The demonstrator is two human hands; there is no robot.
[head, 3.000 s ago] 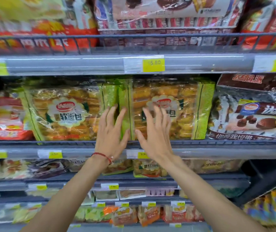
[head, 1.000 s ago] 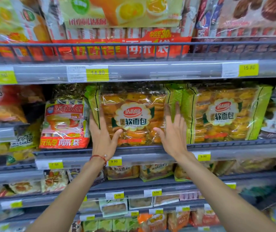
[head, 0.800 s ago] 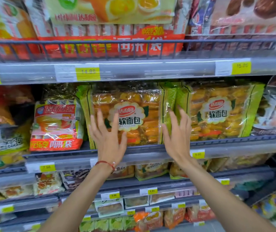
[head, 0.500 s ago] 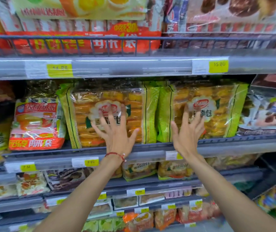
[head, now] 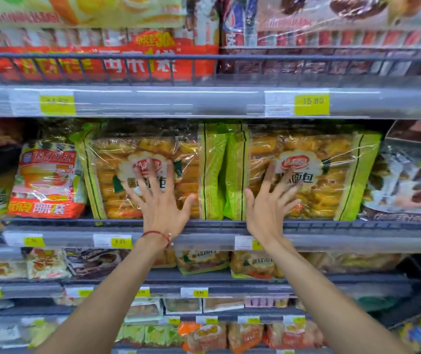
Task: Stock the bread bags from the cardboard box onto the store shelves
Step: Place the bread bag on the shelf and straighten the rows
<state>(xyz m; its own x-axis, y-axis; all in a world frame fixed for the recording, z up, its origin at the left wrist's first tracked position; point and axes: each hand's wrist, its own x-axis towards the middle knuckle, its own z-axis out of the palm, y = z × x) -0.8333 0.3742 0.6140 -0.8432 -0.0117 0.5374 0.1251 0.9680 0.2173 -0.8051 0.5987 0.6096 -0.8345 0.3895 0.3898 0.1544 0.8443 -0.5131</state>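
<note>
The clear green-edged plastic bread bags [head: 189, 175] are best pushed back evenly by the flat, ungripping left hand [head: 159, 200] and right hand [head: 268, 203].

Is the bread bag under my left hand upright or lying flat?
Upright: the green-edged clear bread bag stands on its bottom edge, label facing out.

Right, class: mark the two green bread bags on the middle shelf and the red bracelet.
Left green bread bag [head: 107, 180], head view, clear window left of logo.
Right green bread bag [head: 337, 180], head view, clear window right of logo.
Red bracelet [head: 156, 234], head view, cord across the wrist.
</note>
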